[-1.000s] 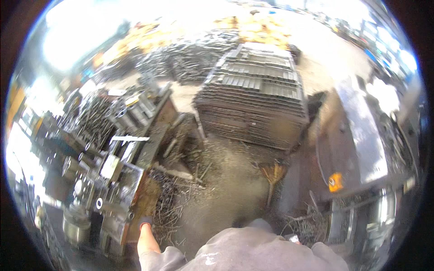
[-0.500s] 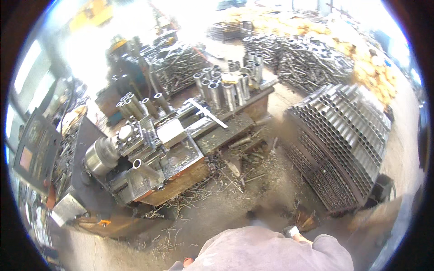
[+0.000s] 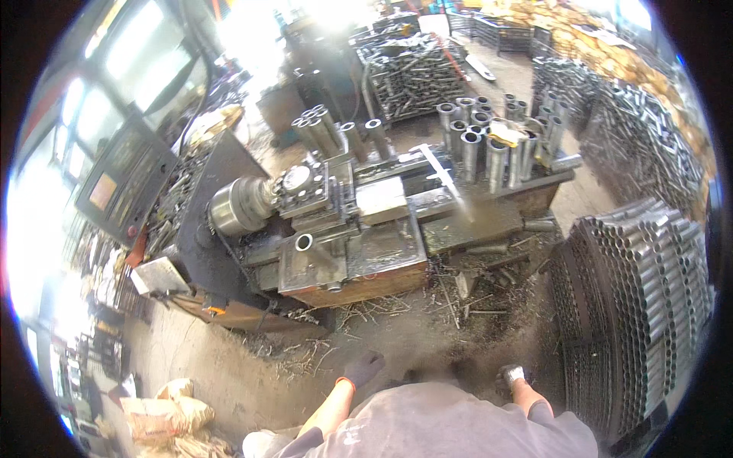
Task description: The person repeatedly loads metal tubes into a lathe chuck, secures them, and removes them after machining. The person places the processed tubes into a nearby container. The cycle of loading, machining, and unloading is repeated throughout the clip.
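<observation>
My left hand, in a dark glove with an orange cuff, hangs low in front of my body over the floor. My right hand hangs on the other side in a dark and whitish glove, left of the rack of tubes. Both hands are apart from the machine, and the finger details are too small and dark to read. Ahead stands a metal lathe with a round chuck. One short steel tube stands on its near ledge. A vernier caliper lies across the bed.
Several upright steel tubes crowd the lathe's right end. A large stack of tubes rises at right. A control panel stands at left. Metal shavings litter the floor, and paper sacks lie at lower left.
My view has turned left, so the lathe and tube stack now sit farther right. My left forearm and gloved hand have come into view; my right forearm shows more fully.
</observation>
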### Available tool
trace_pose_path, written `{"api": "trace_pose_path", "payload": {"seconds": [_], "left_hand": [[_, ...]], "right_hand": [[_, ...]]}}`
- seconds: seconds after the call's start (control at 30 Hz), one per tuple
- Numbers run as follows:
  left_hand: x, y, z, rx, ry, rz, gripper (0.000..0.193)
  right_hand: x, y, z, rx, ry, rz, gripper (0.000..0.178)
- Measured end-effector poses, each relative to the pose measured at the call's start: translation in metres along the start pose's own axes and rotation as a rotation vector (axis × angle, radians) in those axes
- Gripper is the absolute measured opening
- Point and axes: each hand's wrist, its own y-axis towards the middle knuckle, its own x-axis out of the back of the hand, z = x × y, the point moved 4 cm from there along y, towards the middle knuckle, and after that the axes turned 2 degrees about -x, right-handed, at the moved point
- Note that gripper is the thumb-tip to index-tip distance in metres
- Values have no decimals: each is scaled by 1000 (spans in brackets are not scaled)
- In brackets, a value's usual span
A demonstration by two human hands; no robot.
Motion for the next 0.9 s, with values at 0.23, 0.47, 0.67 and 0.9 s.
{"api": "trace_pose_path", "payload": {"seconds": [0.23, 0.47, 0.67, 0.9], "left_hand": [[0, -29, 161, 518, -839, -85, 35], [78, 4, 358, 461, 140, -321, 30], [218, 0, 419, 905, 250, -798, 43], [310, -26, 410, 449, -394, -1731, 55]], "right_hand": [[52, 48, 91, 294, -170, -20, 23], [68, 91, 131, 91, -356, 121, 18], [144, 104, 152, -676, 219, -475, 57], [421, 57, 281, -152, 982, -1227, 22]]}}
